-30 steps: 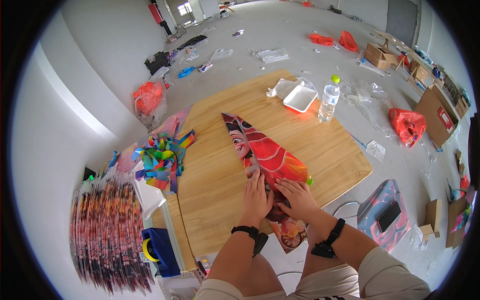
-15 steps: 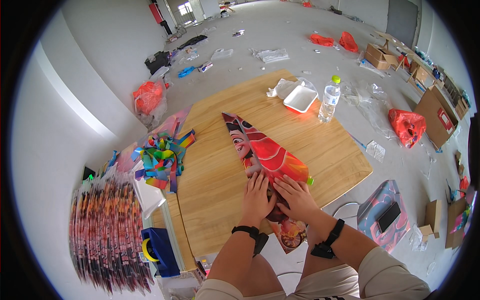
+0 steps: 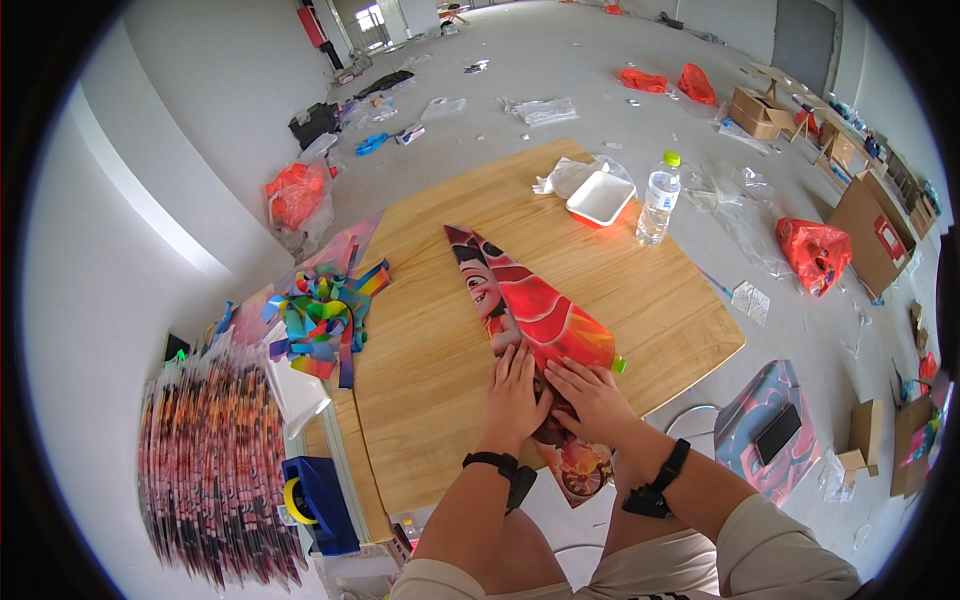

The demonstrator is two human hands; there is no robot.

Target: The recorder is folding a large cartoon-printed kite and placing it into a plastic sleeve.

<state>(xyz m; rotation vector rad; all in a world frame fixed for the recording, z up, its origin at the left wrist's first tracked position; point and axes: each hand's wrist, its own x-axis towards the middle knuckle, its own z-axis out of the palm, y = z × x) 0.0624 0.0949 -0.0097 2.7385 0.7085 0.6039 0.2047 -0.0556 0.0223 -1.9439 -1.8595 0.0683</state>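
A printed sheet in red with a cartoon figure point(image 3: 545, 310), folded long and pointed like a folded kite, lies slantwise across the wooden table point(image 3: 410, 420). Its narrow tip points to the far left, and its near end hangs past the table edge toward my lap. My left hand point(image 3: 517, 395) rests flat on the sheet's lower left part, fingers stretched out. Beside it, my right hand point(image 3: 590, 398) presses flat on the lower right part, fingers also extended. A small lime-green piece point(image 3: 620, 364) sticks out at the sheet's right edge. The part under my palms is hidden.
Rainbow ribbons point(image 3: 325, 315) lie heaped at the table's left, by a stack of printed packets point(image 3: 215, 465) and a blue tape dispenser point(image 3: 322, 505). A water bottle point(image 3: 658, 200) and white tray point(image 3: 602, 198) stand at the far right. A phone point(image 3: 777, 435) lies right.
Almost nothing differs. My right hand has shifted very slightly on the folded sheet, whose right edge has moved a touch; my left hand stays in place.
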